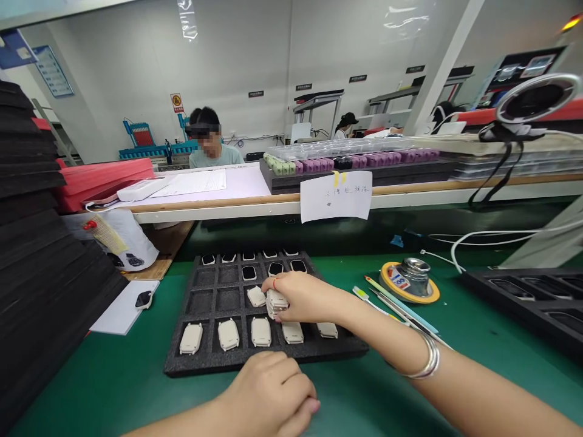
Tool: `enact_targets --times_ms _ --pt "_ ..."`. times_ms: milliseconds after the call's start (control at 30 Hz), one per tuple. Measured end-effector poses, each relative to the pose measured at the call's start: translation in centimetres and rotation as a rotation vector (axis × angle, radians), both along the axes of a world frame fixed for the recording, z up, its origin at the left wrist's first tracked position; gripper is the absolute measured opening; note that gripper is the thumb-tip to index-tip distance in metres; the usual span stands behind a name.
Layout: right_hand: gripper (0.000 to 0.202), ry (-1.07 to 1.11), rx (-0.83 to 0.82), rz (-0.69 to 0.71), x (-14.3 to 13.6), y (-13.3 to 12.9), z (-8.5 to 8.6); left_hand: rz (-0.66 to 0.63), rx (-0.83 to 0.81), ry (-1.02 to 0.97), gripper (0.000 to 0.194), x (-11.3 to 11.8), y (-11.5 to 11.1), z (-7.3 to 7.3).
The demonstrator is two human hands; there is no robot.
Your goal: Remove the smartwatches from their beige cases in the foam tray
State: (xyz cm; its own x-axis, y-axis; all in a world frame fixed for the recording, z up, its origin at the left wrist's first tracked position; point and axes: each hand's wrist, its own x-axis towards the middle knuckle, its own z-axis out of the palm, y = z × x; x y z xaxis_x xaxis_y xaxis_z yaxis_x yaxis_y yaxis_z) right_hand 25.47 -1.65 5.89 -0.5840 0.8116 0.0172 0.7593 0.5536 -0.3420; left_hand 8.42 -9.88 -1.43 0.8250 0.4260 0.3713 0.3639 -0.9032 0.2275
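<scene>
My right hand (306, 297) reaches over a black foam tray (218, 363), its fingers closed on a white watch case (275, 303) that looks stacked on another. Beside it, a second white watch case (256, 297) lies tilted in its compartment. Along the tray's near row sit several white watch cases (261, 332), backs up. Farther back lie watches with dark screens up, among them one watch (249, 273) left of my right hand. My left hand (274, 391) rests on the green mat in front of the tray, fingers curled, with nothing visible in them.
To the left, a watch (144, 300) lies by white paper (122, 312), near tall black foam stacks (31, 243). Brushes and pens (401, 306) and a yellow-rimmed metal dispenser (410, 280) are at right. Beyond runs a shelf (228, 209); another black tray (528, 303) stands far right.
</scene>
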Motion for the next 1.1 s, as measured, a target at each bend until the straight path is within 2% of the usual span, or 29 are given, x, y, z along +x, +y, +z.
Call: enact_targets --times_ms 100,267,433,567,700,833,1000,1100 --pt "0.044 -0.099 0.007 0.023 -1.0 0.8 0.1 0.047 0.097 -0.004 0.015 -0.6 0.7 -0.1" --pt "0.043 -0.061 0.07 0.027 -3.3 2.0 0.5 -0.011 0.219 0.018 0.017 -0.9 1.5 -1.4" --pt "0.043 0.053 0.086 0.056 -7.2 3.4 -0.9 -0.011 0.313 0.02 0.02 -0.9 2.0 -2.4" --pt "0.053 0.069 0.08 0.063 -9.4 4.8 -1.7 -0.032 0.375 0.04 0.024 -0.8 2.4 -2.9" --pt "0.057 0.128 0.078 0.106 -11.7 5.3 -2.0 -0.053 0.381 -0.004 0.026 -0.3 3.0 -4.0" --pt "0.057 0.137 0.052 0.187 -14.1 5.8 -3.1 -0.082 0.334 -0.007 0.029 0.1 3.4 -5.0" --pt "0.035 0.112 0.073 0.181 -15.6 8.4 -3.9 -0.099 0.327 -0.013 0.035 0.2 3.6 -5.2" --pt "0.031 0.093 0.105 0.132 -16.0 10.0 -4.2 -0.102 0.334 -0.037 0.038 0.2 3.7 -5.1"
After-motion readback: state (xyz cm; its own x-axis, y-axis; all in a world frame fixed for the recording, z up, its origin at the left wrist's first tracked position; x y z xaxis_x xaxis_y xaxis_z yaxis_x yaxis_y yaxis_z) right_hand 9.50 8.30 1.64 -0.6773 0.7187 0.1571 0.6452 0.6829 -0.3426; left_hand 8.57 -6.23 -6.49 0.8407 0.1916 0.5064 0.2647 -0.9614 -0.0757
